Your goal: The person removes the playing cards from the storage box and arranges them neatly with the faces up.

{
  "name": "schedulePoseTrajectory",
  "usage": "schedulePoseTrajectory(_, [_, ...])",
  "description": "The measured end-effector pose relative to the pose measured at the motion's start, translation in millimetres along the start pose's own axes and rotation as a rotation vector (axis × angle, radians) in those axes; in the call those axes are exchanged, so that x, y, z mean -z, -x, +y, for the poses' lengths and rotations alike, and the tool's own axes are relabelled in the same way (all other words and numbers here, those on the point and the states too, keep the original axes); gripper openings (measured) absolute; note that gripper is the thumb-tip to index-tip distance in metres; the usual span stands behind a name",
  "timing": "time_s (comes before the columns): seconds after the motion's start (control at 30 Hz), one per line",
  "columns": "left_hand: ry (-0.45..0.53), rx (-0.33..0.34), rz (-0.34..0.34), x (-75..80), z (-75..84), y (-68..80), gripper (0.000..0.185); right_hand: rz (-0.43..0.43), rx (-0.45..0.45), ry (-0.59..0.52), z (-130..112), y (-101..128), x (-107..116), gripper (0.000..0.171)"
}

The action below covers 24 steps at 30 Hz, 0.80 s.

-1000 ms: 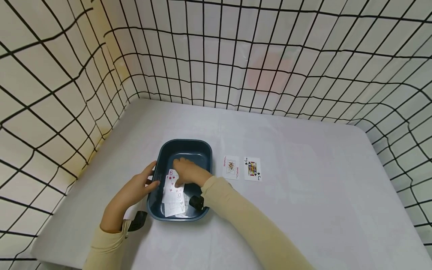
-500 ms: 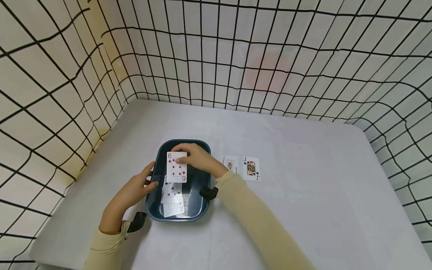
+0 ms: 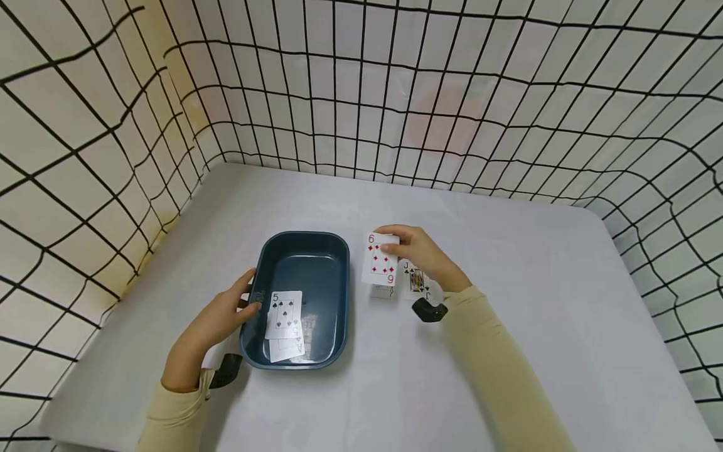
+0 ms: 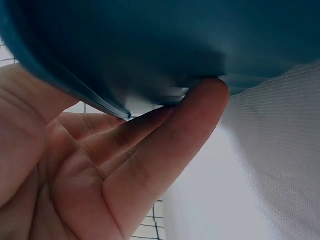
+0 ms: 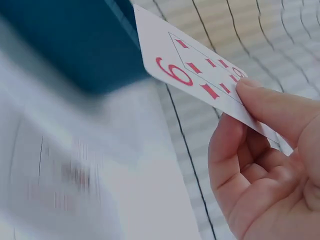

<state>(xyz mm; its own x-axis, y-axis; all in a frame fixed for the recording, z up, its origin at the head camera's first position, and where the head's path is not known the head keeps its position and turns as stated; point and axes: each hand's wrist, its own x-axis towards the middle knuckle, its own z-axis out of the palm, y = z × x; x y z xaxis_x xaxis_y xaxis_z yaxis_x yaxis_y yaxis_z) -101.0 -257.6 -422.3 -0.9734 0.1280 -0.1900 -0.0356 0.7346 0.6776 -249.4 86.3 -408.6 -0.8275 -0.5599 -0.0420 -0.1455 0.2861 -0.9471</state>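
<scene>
1. Both hands reach forward from cream sleeves (image 3: 508,370), with a black device (image 3: 226,370) at the left wrist and another (image 3: 429,310) at the right.
2. Left hand (image 3: 224,312): partly closed on the left rim of a dark blue tray (image 3: 346,301), thumb over the edge and fingers against the outer wall. The left wrist view shows one finger pressed to the tray's underside.
3. Right hand (image 3: 420,252): closed in a pinch on one playing card, the six of diamonds (image 3: 378,262), thumb on its face and the other fingers behind. The card is raised over the bench, just right of the tray; in the right wrist view it is tilted and sharp against a blurred background.
4. Inside the tray, toward its near left part, lie two overlapping cards: a lower card (image 3: 288,353), partly covered, and over it the five of spades (image 3: 284,312), face up.
5. Right of the tray, on the white bench (image 3: 525,326), a face-up card (image 3: 383,292) lies mostly hidden behind the six. Just to its right is the jack of clubs (image 3: 417,280), also face up, partly covered by the right hand.
6. Beyond the bench stands a black wire grid (image 3: 335,113) against a pale backing, with a faint reddish patch (image 3: 443,119) behind it.
</scene>
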Motion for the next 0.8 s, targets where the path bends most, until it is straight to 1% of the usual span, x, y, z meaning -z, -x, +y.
schedulePoseTrajectory(0.13, [-0.005, -0.002, -0.002, 1.2, 2.6, 0.0, 0.068, 0.052, -0.069, -0.031, 21, 19, 30, 0.037])
schedulePoseTrajectory(0.27, [-0.008, 0.005, -0.005, 0.6, 4.4, 0.2, 0.068, 0.094, -0.129, -0.034, 39, 36, 54, 0.039])
schedulePoseTrajectory(0.37, [-0.01, 0.004, -0.006, 0.1, 4.5, 0.1, 0.068, 0.128, -0.179, -0.015, 52, 48, 69, 0.04])
schedulePoseTrajectory(0.47, [-0.01, 0.003, -0.004, -0.5, 4.1, -0.5, 0.068, 0.14, -0.239, 0.016, 64, 57, 82, 0.04])
schedulePoseTrajectory(0.53, [-0.01, 0.003, -0.002, -0.9, 3.6, -1.0, 0.068, 0.137, -0.274, 0.05, 71, 61, 87, 0.04])
schedulePoseTrajectory(0.63, [-0.008, 0.01, 0.0, -1.3, 2.6, -1.3, 0.068, 0.129, -0.3, 0.111, 79, 66, 91, 0.037])
schedulePoseTrajectory(0.8, [-0.01, 0.019, -0.003, -1.2, 3.4, -1.6, 0.068, 0.138, -0.33, 0.323, 86, 67, 89, 0.032])
